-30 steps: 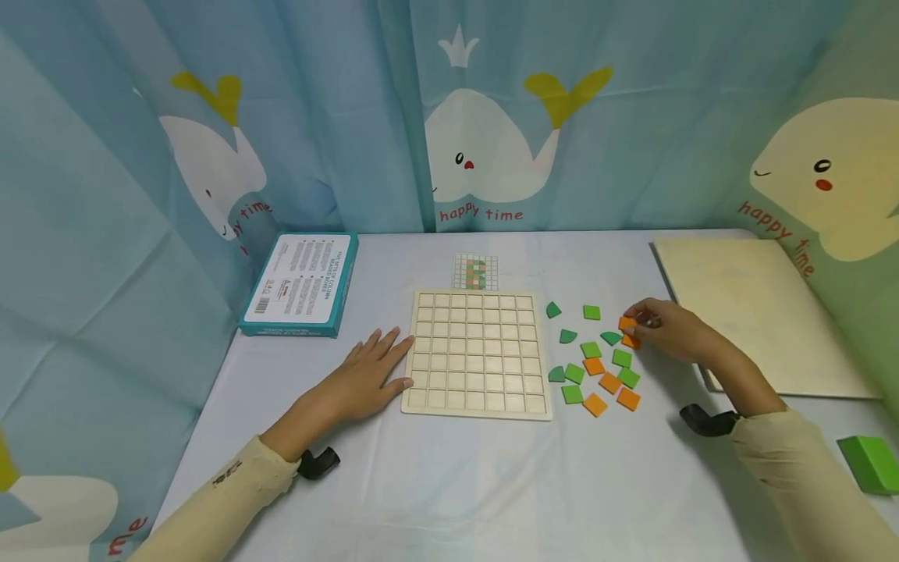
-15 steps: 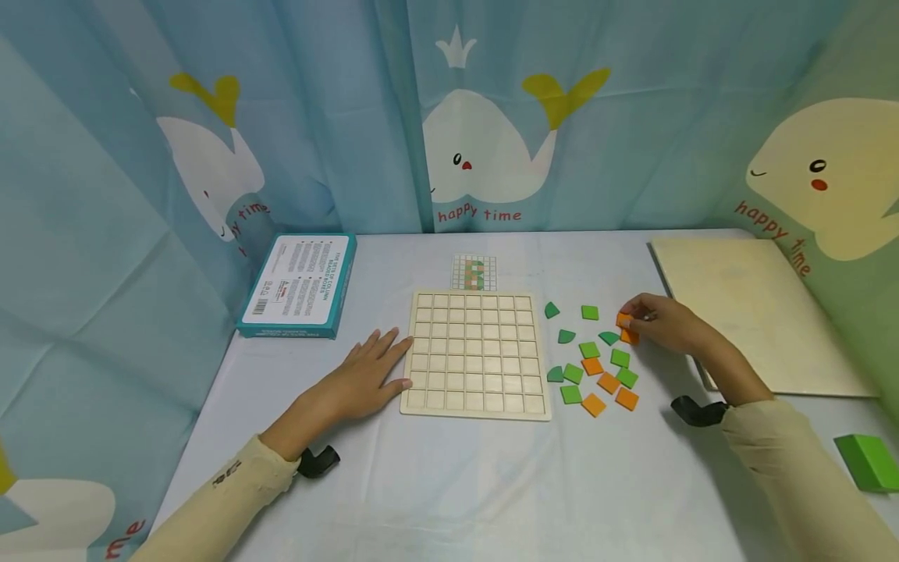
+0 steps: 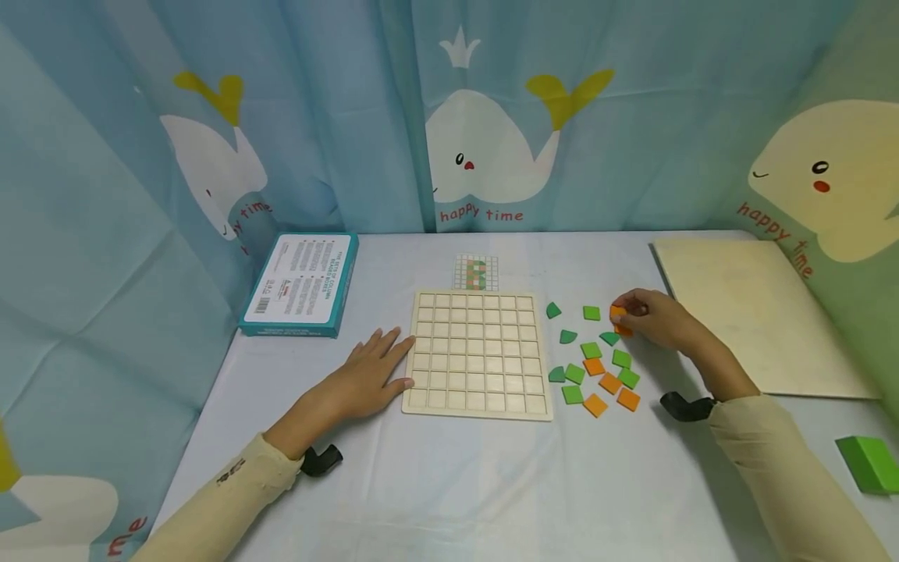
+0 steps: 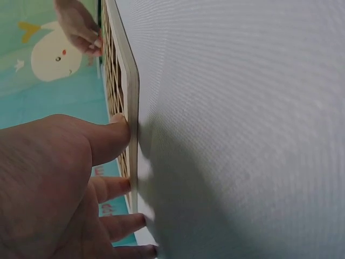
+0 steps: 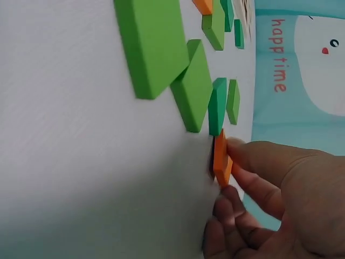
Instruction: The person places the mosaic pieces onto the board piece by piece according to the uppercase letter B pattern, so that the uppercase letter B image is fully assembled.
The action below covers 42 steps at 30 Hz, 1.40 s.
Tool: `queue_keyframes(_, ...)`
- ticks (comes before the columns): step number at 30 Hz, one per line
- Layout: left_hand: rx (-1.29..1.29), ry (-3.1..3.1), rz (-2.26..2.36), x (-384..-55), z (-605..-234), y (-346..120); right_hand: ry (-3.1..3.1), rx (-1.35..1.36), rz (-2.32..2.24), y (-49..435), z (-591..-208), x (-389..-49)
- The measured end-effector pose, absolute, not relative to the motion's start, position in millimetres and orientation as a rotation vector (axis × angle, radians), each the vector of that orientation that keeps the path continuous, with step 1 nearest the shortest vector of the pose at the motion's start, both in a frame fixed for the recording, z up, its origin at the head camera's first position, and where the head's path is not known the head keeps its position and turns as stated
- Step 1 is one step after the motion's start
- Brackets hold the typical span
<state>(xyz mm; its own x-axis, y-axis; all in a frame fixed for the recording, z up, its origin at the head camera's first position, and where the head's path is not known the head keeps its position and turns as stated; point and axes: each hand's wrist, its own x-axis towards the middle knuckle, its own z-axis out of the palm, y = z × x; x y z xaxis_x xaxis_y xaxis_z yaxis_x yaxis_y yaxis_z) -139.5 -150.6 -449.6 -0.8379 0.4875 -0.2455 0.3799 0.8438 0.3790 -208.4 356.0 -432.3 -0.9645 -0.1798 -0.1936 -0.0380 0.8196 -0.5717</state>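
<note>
At the right of centre in the head view, the right hand (image 3: 653,318) pinched an orange tile (image 3: 617,313) between its thumb and fingertips. A second orange tile (image 3: 623,331) showed just below it, partly covered by the fingers; whether the two touched could not be told. The right wrist view showed the pinched tile near the middle right, close by a dark green piece (image 5: 218,107).

The left hand (image 3: 372,375), left of centre, lay with its fingers straight and spread, holding nothing. Its thumb touched the left edge of the board (image 3: 476,364), as the left wrist view showed, and the index fingertip met that edge further up the head view. The board, a pale grid of bare square cells, lay flat in the middle of the frame.

Between board and right hand, green tiles (image 3: 591,313), more orange squares (image 3: 609,383) and dark green rounded pieces lay scattered on the white table (image 3: 435,492). A small card (image 3: 475,272) with a coloured grid lay just above the board. A teal-edged box (image 3: 298,285) sat at upper left, a pale panel (image 3: 765,312) at upper right, and a green block (image 3: 869,464) at lower right. A blue curtain (image 3: 337,117) printed with whales filled the top.
</note>
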Motion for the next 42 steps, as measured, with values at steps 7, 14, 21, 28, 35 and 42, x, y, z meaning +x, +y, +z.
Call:
queue_keyframes(7, 0.642, 2.686, 0.454, -139, -449, -153, 2.788, -0.147, -0.796, 342, -429, -218)
queue_keyframes(14, 0.642, 2.68, 0.462, -140, -450, -152, 2.77, -0.171, -0.829, 341, -434, -220)
queue_keyframes(21, 0.632, 2.681, 0.459, -140, -449, -152, 2.847, -0.284, -0.81, 343, -440, -220)
queue_keyframes(28, 0.634, 2.673, 0.437, -141, -449, -151, 2.917, -0.253, -0.813, 326, -437, -225)
queue_keyframes(35, 0.633, 2.675, 0.437, -141, -447, -149, 2.903, -0.366, -0.896, 257, -426, -235)
queue_keyframes(42, 0.638, 2.669, 0.439, -140, -448, -150, 2.762, -0.619, -0.921, 183, -420, -235)
